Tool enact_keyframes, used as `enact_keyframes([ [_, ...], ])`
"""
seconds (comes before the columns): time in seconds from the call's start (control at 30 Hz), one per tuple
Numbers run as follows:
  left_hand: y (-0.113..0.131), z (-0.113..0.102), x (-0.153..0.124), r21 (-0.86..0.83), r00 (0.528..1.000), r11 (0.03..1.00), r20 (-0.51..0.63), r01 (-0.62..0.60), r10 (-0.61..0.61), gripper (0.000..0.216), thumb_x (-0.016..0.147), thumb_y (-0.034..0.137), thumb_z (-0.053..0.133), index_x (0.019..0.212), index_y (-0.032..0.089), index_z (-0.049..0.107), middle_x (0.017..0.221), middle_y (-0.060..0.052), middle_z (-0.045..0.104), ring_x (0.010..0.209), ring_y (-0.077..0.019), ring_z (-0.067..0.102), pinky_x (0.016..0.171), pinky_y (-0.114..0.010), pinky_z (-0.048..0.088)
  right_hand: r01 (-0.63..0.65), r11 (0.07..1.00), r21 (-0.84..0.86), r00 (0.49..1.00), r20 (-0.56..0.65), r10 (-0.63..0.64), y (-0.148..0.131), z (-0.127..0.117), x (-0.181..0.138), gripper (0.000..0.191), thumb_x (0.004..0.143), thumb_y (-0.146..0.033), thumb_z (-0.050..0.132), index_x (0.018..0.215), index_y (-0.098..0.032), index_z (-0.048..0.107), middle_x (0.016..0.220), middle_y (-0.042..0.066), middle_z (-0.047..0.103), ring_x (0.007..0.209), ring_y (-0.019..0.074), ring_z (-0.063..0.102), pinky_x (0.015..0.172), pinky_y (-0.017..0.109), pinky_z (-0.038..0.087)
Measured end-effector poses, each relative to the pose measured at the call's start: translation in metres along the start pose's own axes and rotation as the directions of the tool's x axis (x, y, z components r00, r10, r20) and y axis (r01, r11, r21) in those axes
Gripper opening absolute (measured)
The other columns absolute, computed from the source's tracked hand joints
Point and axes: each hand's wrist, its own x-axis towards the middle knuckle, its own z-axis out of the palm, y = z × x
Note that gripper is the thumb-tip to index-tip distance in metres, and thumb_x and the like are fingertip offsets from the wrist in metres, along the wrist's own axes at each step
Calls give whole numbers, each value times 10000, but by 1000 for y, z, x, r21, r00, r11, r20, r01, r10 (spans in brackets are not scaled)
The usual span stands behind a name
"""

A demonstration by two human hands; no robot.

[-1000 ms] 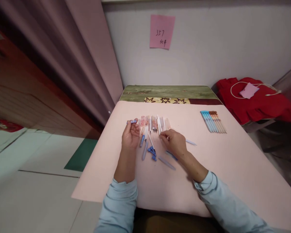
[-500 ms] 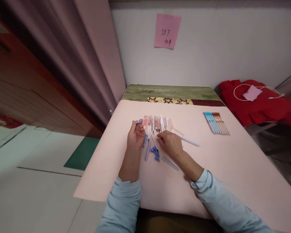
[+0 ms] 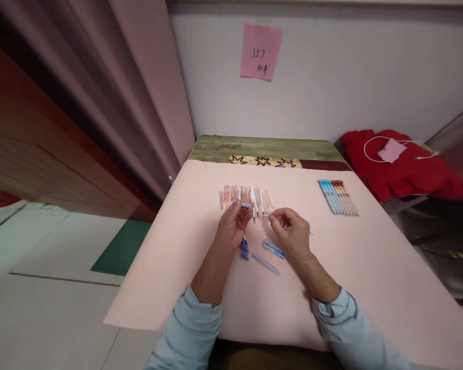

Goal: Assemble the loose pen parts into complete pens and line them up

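My left hand is closed, pinching a short blue pen barrel between thumb and fingers above the table. To its right, my right hand pinches a thin white pen refill, whose end points toward the left hand. Most of that refill is hidden by the fingers. Beyond both hands lies a row of pink and clear pen barrels with white refills. Below the left hand are small blue clips, partly covered. Light blue pen pieces and a pale blue barrel lie nearer me.
Pale pink paper covers the table. At the right, several blue and brown pens lie in a neat row. A red cloth with a white cable is beyond the right edge. A pink note hangs on the wall.
My left hand has moved right with the blue barrel, toward the right hand. My right hand has shifted slightly right, uncovering the light blue pen pieces. The camera view has shifted a little.
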Motion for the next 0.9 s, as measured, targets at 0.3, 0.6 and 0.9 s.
enact_keyframes([
  [0.3, -15, 3, -4, 132, 998, 991, 58, 22, -30, 111, 851, 185, 690, 807, 86, 665, 705, -75, 730, 598, -118, 701, 594, -177, 595, 78, 981, 180, 984, -172, -47, -14, -14, 3, 103, 854, -284, 650, 801, -195, 652, 667, -21, 574, 575, 116, 493, 575, 255, 431],
  [0.6, -24, 3, -6, 124, 992, 986, 35, 114, -119, 118, 873, 170, 658, 785, 94, 677, 686, -58, 721, 576, -110, 693, 524, -149, 568, 185, 971, 152, 976, -141, -164, -13, -14, -2, 27, 857, -220, 668, 842, -205, 651, 720, -12, 601, 595, 109, 524, 586, 255, 454],
  [0.9, -24, 2, -8, 181, 989, 976, 57, 120, -133, 142, 849, 208, 696, 765, 95, 681, 666, -43, 711, 558, -103, 681, 501, -146, 558, 235, 963, 130, 965, -152, -215, -15, -16, -4, 29, 857, -191, 674, 848, -206, 651, 719, -11, 609, 599, 111, 535, 593, 259, 464],
])
